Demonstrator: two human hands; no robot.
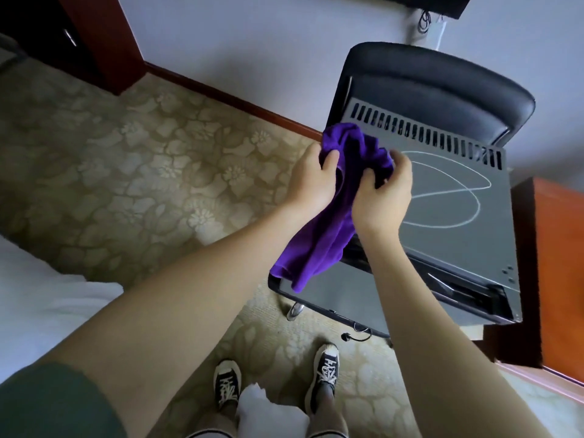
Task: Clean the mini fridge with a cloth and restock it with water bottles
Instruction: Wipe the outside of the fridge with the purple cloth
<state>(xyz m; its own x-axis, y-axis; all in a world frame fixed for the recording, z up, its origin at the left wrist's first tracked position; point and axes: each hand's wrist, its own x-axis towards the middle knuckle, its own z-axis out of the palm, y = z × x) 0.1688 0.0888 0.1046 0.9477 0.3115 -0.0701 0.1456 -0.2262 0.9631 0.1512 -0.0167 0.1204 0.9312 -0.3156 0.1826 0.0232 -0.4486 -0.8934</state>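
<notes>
Head view looks down on a grey mini fridge [442,197] resting on a black office chair [442,77], white chalk loops on its top. Above its near-left corner, the left hand [311,181] and right hand [384,197] both grip a bunched purple cloth [331,222], its tail hanging over the fridge's front-left edge.

- The fridge [442,197] top is bare to the right of the hands, but for a white scrawl [452,191].
- A chair back [442,83] rises right behind the fridge, closing off the rear.
- A wooden cabinet [556,263] hems its right side.
- Carpet [142,172] lies open on the left.
</notes>
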